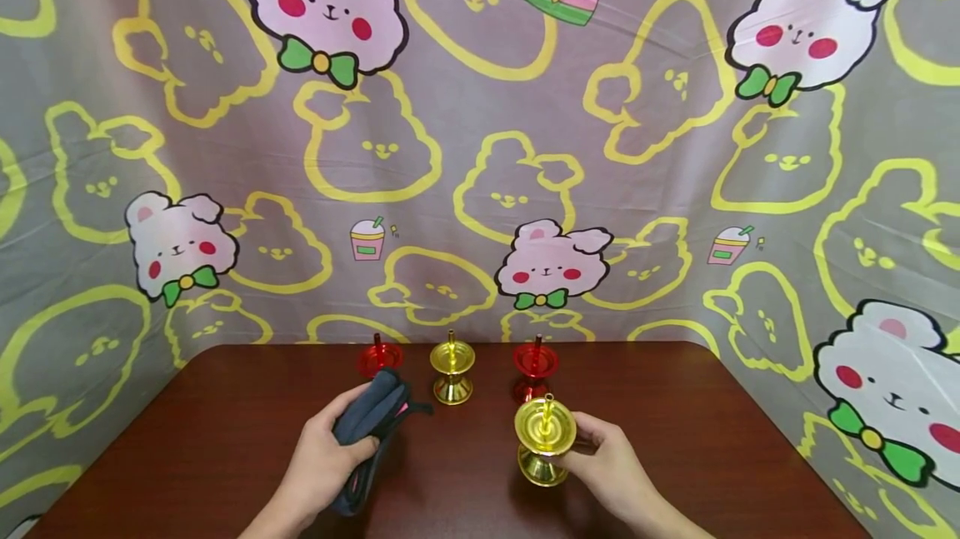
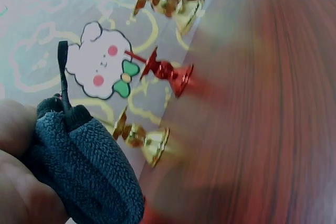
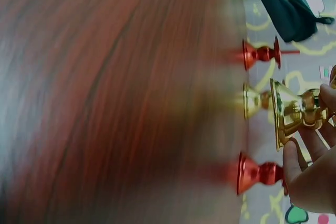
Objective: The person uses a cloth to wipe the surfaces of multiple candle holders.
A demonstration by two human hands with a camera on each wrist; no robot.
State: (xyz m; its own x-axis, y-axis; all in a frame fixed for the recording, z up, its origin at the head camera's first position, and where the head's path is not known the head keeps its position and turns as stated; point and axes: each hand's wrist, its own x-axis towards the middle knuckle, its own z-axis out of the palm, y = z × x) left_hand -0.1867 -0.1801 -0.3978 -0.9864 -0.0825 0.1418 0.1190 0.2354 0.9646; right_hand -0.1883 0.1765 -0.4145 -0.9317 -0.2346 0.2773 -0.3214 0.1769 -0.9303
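Observation:
My left hand [image 1: 321, 456] grips a folded dark blue-grey cloth [image 1: 367, 416], thumb on the near side; a thin loop sticks out from its end, and its plush texture shows in the left wrist view. With its fingers around the stem, my right hand [image 1: 613, 466] holds a shiny gold candle holder [image 1: 542, 466] upright, its base raised off the table in the right wrist view. This holder has a round dish on top, a central spike and a flared foot. The cloth and the gold holder are apart from each other.
Toward the back of the brown wooden table [image 1: 465, 472] stand a second gold candle holder [image 1: 453, 391] and two red ones, the left [image 1: 375, 362] partly hidden by the cloth and the right [image 1: 532, 366] behind the held holder. A patterned curtain [image 1: 450, 189] surrounds the table's back and sides.

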